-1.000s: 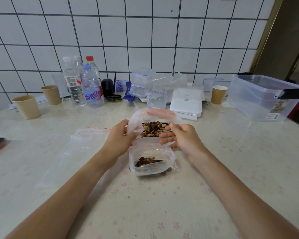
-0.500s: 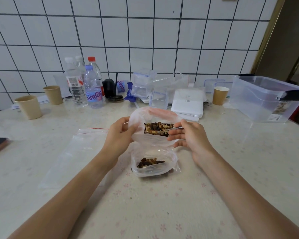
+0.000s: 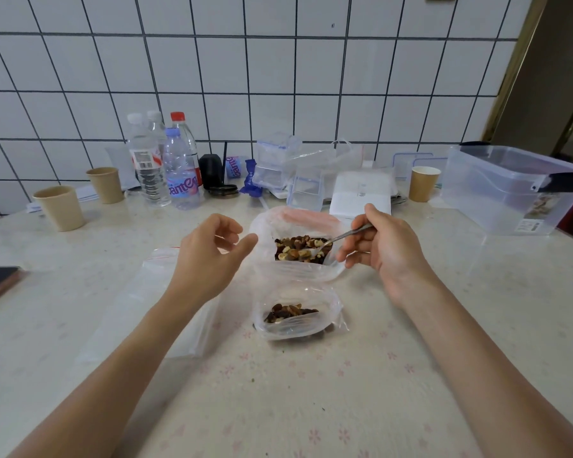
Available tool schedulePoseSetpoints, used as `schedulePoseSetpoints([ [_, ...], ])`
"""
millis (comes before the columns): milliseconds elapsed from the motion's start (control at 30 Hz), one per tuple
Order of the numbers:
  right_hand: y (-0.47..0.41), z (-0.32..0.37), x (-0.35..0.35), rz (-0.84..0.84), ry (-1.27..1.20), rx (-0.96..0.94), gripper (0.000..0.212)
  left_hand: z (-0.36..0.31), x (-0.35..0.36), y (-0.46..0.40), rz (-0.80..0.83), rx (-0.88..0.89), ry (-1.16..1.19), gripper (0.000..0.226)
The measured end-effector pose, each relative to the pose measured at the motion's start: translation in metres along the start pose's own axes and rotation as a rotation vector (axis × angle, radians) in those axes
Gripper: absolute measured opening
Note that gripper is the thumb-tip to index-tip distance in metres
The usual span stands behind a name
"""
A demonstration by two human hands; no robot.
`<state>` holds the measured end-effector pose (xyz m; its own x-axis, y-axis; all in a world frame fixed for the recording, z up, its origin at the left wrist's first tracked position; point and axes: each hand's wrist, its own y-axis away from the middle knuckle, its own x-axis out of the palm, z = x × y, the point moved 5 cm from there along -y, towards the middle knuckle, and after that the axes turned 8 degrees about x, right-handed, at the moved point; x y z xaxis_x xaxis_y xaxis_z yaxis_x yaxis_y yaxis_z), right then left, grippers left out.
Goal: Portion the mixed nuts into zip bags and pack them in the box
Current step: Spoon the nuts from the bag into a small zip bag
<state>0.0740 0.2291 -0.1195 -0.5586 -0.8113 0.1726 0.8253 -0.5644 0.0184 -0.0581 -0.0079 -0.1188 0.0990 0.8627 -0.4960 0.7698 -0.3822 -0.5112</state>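
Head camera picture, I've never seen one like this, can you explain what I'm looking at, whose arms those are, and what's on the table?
There is no machine here. The camera sits on a person's head and looks forward and down, so the two bare arms are the wearer's own.

The right hand pinches a metal spoon whose tip dips into a large open bag of mixed nuts. The left hand hangs beside that bag with loosely curled fingers and holds nothing.

Nearer the person, a small zip bag holds a small portion of nuts. Empty zip bags lie flat to the left.

Along the tiled wall stand water bottles, paper cups and small clear containers. At the right is a big clear plastic box.
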Motion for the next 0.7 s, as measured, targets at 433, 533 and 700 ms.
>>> schedulePoseSetpoints([
  [433, 0.024, 0.023, 0.011, 0.076, 0.513, -0.246, 0.048, -0.017, 0.022, 0.024, 0.642, 0.032, 0.131, 0.010],
  [533, 0.037, 0.029, 0.020, 0.112, 0.554, -0.399, 0.049, -0.018, 0.018, 0.022, 0.632, 0.015, 0.231, 0.021],
  [700, 0.057, 0.037, 0.035, 0.093, 0.627, -0.632, 0.053, -0.016, 0.015, 0.020, 0.656, -0.015, 0.311, 0.025],
])
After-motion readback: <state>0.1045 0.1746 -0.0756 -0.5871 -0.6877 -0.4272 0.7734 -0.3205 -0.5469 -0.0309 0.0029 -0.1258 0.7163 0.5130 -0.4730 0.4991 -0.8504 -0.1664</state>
